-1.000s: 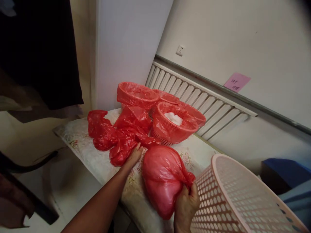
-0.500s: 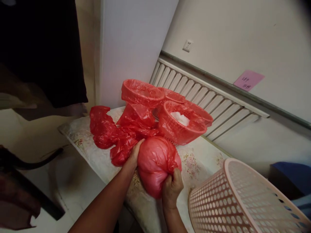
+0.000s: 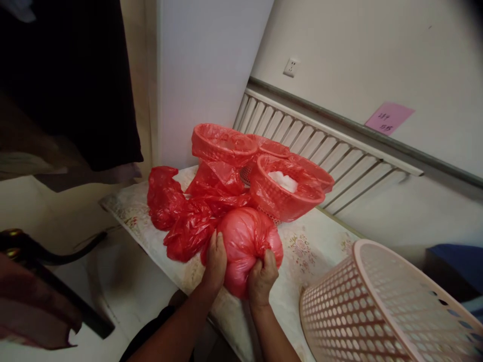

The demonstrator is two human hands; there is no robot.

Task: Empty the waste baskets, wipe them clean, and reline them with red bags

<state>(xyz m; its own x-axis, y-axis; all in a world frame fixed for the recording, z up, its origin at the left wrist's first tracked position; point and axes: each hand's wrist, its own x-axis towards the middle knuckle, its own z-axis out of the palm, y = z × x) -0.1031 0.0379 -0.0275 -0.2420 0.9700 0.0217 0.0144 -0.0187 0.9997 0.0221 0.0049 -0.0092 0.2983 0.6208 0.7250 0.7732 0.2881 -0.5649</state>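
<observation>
A full, rounded red plastic bag (image 3: pixel 241 241) sits near the front of the cloth-covered table, its neck gathered and twisted. My right hand (image 3: pixel 263 279) is closed on that gathered neck, thumb and fingers pinched together. Against the bag's left side lies my left hand (image 3: pixel 216 261), its visible fingers stretched along the plastic. Crumpled red plastic bags (image 3: pixel 186 229) lie just left of it. Behind it stands a pink basket (image 3: pixel 289 201) lined with red plastic, with white material (image 3: pixel 283 181) inside. What fills the bag is hidden by the plastic.
More lined baskets (image 3: pixel 226 146) crowd the back of the table, by a white radiator (image 3: pixel 302 136). At the right stands a large pink perforated basket (image 3: pixel 339 301). The flowered tablecloth (image 3: pixel 302 246) shows between. Dark clothing (image 3: pixel 71 85) hangs at the left, above a black metal frame (image 3: pixel 75 291).
My left hand has come from behind the bag's left edge onto its near left side. The bag has turned slightly, with my right hand still gripping its neck. The view has shifted a little.
</observation>
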